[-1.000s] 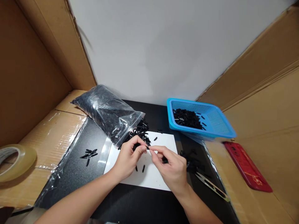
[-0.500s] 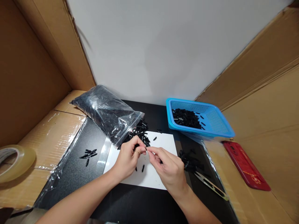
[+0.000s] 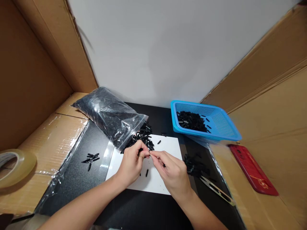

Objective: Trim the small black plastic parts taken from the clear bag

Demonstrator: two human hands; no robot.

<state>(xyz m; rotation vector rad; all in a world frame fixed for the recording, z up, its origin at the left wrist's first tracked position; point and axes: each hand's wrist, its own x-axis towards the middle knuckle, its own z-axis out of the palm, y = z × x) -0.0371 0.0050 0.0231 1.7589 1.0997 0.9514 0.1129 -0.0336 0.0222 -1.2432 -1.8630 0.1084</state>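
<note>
Over a white sheet, my left hand and my right hand meet fingertip to fingertip. Both are closed in a pinch around a small black piece, mostly hidden by the fingers. Behind my left hand lies a heap of slim black pieces, spilling by the mouth of a clear zip bag full of dark material. A loose black piece rests on the sheet below my hands, and another single piece lies farther back.
A blue basket at the back right contains many black pieces. Thread snips and a dark pile lie right of the sheet. A red phone sits farther right. At left are a small black group and a tape roll.
Both hands stay nearly in place, with only a slight shift of my right hand to the left. The pinch continues, and the surrounding things look the same.
</note>
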